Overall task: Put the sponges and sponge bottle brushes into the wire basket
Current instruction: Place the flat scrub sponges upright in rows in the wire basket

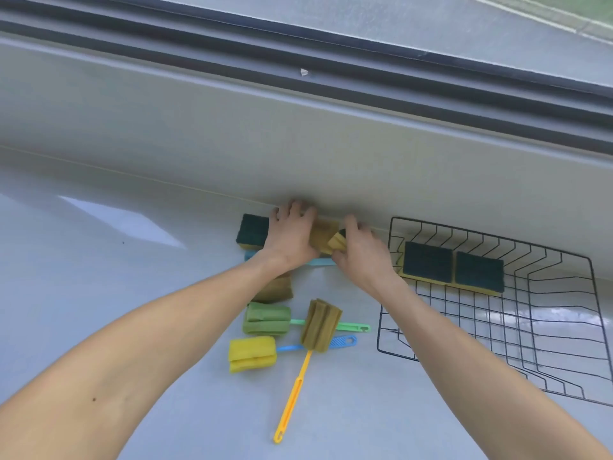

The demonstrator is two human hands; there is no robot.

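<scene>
**Sponge roundup: two in the basket, the rest still out on the bench**

Both hands are working the pile against the back wall, at about 12 o'clock from the brushes. The right hand [360, 252] is pinching a tan sponge piece [336, 243] between thumb and curled fingers [352, 224]. It looks like a brush head, though I can't tell what it's attached to. The left hand [292, 234] is lying over a brownish sponge [321, 234] right beside it, fingers bent down over the far edge; whether they're actually gripping it or just pressing, I can't tell. A green-topped sponge [253, 231] is sitting just at 9 o'clock of that hand, and a light blue handle [318, 262] is poking out underneath both hands.

The wire basket [560, 386] is sitting at 3 o'clock, already holding two green-topped sponges [452, 263] side by side near its far-left corner.

Closer to me, loose on the bench [132, 293]: a green sponge brush [267, 318], a yellow sponge brush [252, 355] with a blue handle, and a brown-headed brush [321, 325] with a long orange handle lying across the other two handles.

What could go sideways, as I see it: the hands are crowding each other, so lifting one piece could be dragging that blue handle along. And the crossed handles below look like they'd snag when one gets pulled. Long handles may also be catching in the basket wires.
</scene>
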